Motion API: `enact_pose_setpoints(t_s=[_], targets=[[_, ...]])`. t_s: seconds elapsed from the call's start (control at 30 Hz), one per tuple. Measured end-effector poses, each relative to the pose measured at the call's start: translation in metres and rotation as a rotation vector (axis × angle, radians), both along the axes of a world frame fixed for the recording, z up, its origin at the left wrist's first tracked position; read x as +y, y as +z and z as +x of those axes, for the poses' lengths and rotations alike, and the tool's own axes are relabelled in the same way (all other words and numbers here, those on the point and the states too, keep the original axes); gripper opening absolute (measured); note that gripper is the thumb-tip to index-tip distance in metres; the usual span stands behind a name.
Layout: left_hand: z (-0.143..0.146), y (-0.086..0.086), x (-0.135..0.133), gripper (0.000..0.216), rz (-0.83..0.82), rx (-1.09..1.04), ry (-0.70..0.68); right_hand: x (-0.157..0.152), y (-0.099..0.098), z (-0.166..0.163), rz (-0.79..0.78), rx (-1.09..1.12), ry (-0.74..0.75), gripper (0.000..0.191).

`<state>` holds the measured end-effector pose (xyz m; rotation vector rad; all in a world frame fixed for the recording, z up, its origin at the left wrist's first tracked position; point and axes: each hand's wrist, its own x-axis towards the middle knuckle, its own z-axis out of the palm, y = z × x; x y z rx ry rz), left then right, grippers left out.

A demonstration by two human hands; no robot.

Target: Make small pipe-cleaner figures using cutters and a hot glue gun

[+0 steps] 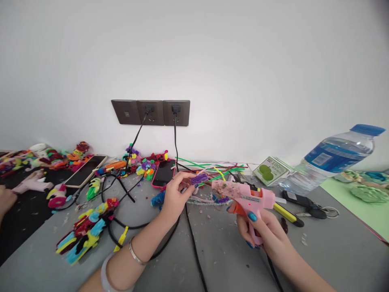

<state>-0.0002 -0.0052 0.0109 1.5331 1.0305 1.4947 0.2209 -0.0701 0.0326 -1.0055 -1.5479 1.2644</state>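
My right hand (264, 231) is wrapped round the handle of a pink glue gun (246, 194), its nozzle pointing left. Dried residue speckles the barrel, and a black cord runs down from the handle. Between the fingertips of my left hand (178, 190) is a small purple fuzzy piece (199, 179), apparently bent pipe cleaner. The nozzle tip is right by this piece; whether they touch I cannot tell. Behind my left hand lie a pink-edged phone (163, 173) and a blue fuzzy piece (158, 198). Green pipe cleaners (219, 174) spread out beyond the nozzle.
A water bottle (328, 158) leans at the right, beside a green-and-white box (270, 170), keys (316, 211) and a yellow cutter (287, 213). Colourful pipe-cleaner figures (88, 227), black cords (194, 247) and another phone (86, 170) lie left. Another person's hand (6, 200) is near a second glue gun (33, 182).
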Motion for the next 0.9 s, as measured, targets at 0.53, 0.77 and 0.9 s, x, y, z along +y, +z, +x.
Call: enact_pose_setpoints(t_s=[0.53,0.77,0.9], targets=[[-0.0021,-0.0059,0.0000,0.028,0.100,0.084,-0.059,-0.0012,-0.0037,-0.0024,-0.019,-0.045,0.020,0.050],[-0.0022,-0.0057,0.0002,0.029,0.120,0.106,-0.056,-0.0009,-0.0074,0.0001,0.004,-0.081,0.035,0.054],[-0.0018,-0.0051,0.0000,0.028,0.135,0.103,-0.053,-0.0012,-0.0082,0.0031,0.004,-0.111,0.020,0.052]])
